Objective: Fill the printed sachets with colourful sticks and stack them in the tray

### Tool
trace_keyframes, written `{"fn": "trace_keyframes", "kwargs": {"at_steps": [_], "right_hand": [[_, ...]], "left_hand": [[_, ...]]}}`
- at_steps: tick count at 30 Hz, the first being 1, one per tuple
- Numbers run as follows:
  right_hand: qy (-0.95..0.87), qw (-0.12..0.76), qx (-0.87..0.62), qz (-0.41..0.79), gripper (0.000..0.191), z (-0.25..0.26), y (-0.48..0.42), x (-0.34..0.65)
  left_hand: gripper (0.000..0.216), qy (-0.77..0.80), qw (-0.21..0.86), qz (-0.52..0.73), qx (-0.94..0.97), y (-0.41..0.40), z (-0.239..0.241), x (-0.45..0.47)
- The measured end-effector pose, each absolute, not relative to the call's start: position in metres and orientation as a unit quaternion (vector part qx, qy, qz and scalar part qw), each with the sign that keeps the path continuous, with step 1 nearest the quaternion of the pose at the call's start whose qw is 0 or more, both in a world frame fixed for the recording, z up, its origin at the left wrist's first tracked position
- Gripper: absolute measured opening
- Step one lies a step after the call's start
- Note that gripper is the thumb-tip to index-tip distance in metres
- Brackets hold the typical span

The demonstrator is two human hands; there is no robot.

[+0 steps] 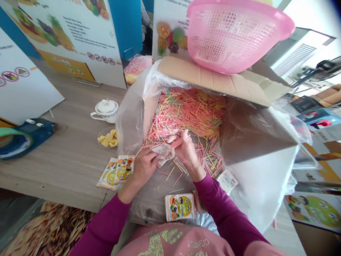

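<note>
My left hand [145, 166] pinches the edge of a small printed packet [163, 153], tilted toward my other hand. Gripped in my right hand [185, 148] is a bundle of pink sticks [177, 143], its end at the packet's mouth. Both hands are over the near part of an open carton lined with clear plastic. Behind them lies a heap of thin pink, yellow and green sticks [191, 110], with loose ones scattered closer to me. Flat packets [117, 172] lie left of my left hand. More printed packets [180, 207] rest in front of my body.
A pink basket [234, 35] sits on the carton flap [207, 76]. To the left stand a white lidded cup [106, 109], a small dish of yellow pieces [108, 138] and a blue tape dispenser [37, 133]. Printed cartons [77, 39] line the table's back.
</note>
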State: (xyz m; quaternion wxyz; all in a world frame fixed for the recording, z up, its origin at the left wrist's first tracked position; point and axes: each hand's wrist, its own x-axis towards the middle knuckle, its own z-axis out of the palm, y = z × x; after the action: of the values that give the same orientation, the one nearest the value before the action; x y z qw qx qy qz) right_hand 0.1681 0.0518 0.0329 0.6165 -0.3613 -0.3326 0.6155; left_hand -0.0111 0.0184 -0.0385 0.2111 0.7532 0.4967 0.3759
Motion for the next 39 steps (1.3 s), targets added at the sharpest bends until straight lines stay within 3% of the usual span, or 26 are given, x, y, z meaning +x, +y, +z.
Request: {"fn": "trace_keyframes", "kwargs": {"at_steps": [5, 8, 14, 22, 26, 39], "right_hand": [[-0.348, 0.614, -0.364, 0.607, 0.051, 0.025, 0.052, 0.167], [-0.345, 0.611, -0.377, 0.605, 0.05, 0.019, 0.049, 0.17], [-0.324, 0.612, -0.402, 0.6, 0.051, 0.018, 0.048, 0.176], [-0.345, 0.591, -0.409, 0.604, 0.052, 0.016, 0.046, 0.169], [-0.341, 0.596, -0.4, 0.607, 0.053, 0.016, 0.044, 0.17], [-0.344, 0.599, -0.356, 0.629, 0.053, 0.044, 0.039, 0.159]], "left_hand": [[0.023, 0.499, 0.057, 0.186, 0.844, -0.002, -0.026, 0.004], [0.024, 0.503, 0.054, 0.222, 0.833, 0.003, -0.028, 0.001], [0.018, 0.512, 0.152, 0.37, 0.76, 0.012, -0.041, -0.014], [0.013, 0.496, 0.113, 0.292, 0.81, -0.001, -0.04, -0.015], [0.016, 0.472, 0.15, 0.299, 0.816, 0.003, -0.04, -0.022], [0.011, 0.488, 0.392, 0.517, 0.583, 0.017, -0.03, -0.023]]}}
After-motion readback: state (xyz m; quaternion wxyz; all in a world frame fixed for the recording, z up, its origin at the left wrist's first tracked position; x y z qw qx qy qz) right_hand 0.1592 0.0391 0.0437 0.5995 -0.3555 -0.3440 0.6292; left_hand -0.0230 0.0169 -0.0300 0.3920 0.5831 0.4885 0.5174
